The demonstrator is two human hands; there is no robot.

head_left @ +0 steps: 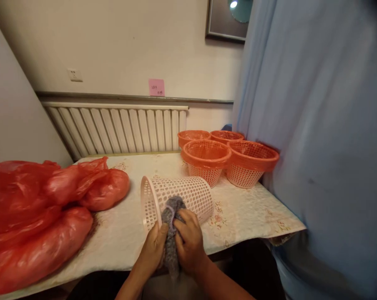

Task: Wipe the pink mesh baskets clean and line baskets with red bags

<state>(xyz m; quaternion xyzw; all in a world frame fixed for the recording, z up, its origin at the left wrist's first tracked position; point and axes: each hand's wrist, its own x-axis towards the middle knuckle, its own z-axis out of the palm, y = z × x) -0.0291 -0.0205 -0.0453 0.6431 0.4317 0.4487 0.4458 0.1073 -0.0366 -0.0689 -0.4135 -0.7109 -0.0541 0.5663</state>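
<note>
A pinkish-white perforated plastic wastebasket [188, 191] lies on its side on the table, its mouth facing left. My left hand [153, 246] is closed at the near part of its rim, with the thumb beside a grey cloth [172, 246]. That hand's other fingers are mostly hidden. Bunched in my right hand [191, 241], the cloth rests against the near side of the wastebasket, and its lower end hangs down between my wrists.
Several upright wastebaskets [206, 156] with red bag liners stand at the back right, near a blue curtain [313, 125]. Full-looking red plastic bags [47, 225] cover the left side of the table [122, 241]. Behind it is a white radiator [122, 129].
</note>
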